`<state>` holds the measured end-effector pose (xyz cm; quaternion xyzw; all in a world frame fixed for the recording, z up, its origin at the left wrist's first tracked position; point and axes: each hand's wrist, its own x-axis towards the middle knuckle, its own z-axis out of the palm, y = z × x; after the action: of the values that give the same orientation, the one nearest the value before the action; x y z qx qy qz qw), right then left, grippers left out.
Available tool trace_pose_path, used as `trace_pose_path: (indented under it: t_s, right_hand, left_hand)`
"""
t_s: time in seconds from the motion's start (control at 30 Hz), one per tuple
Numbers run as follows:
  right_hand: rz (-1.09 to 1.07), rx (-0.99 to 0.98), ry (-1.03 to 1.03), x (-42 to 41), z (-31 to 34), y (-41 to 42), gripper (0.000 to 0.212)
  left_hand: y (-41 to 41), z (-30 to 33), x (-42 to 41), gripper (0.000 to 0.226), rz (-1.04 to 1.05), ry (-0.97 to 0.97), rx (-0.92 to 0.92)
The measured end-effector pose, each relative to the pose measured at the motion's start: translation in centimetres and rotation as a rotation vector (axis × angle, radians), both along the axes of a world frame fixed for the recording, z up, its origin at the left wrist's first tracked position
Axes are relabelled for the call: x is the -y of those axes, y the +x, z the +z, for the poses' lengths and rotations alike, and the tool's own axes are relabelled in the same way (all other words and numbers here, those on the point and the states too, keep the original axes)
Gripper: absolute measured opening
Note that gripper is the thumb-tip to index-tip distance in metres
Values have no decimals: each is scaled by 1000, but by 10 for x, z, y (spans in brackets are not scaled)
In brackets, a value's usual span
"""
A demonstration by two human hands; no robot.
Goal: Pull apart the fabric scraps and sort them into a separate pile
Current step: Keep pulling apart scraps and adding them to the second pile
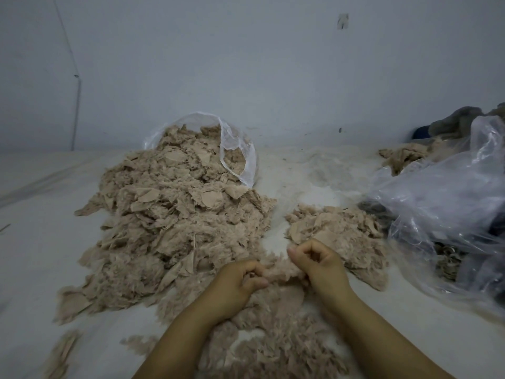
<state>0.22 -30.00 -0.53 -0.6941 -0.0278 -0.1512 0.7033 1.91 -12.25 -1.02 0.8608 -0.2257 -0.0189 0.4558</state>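
Between the big unsorted heap (175,222) on the left and the smaller sorted pile (338,236) on the right, both hands pinch one fuzzy scrap (281,269): left hand (240,283), then right hand (319,263). Loose fluff may shed, or the piece may fall back among the unsorted ones.

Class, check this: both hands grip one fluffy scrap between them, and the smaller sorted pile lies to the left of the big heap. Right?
Not quite. The head view shows the smaller pile right of the big heap. The left hand and right hand do grip one scrap.
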Motion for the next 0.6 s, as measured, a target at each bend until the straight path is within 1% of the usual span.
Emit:
trace_pose_path:
  t_s: [0.1,0.17,0.23,0.27,0.33,0.37,0.47,0.5,0.57,0.6]
  right_hand:
    - [-57,20,1,1,2,1,28]
    - [30,-16,-45,-1,2,-2,27]
    - [164,-76,-104,-5,1,-5,19]
    - [181,-92,-153,-6,0,-6,16]
    - [104,-64,-223,-6,1,-4,16]
    - [50,-39,-216,-5,1,-3,19]
    - [-92,12,-127,5,5,3,29]
    - [-112,21,-115,8,5,5,29]
    - [-87,22,-114,9,3,5,25]
    - [-43,19,-115,6,0,4,22]
  left_hand:
    - [0,0,-1,23,19,19,23]
    - [0,-1,-1,19,63,-33,48]
    - [-1,-1,0,13,76,-112,42]
    - [-1,-2,0,13,66,-121,40]
    - [-1,-3,-1,22,41,-61,57]
    - [0,-3,-2,25,42,-19,68]
    - [3,-5,-6,19,118,54,89]
    - [3,-4,-7,15,146,37,94]
    - [1,-1,-6,4,142,-71,86]
    - [-2,0,-3,19,113,-124,55]
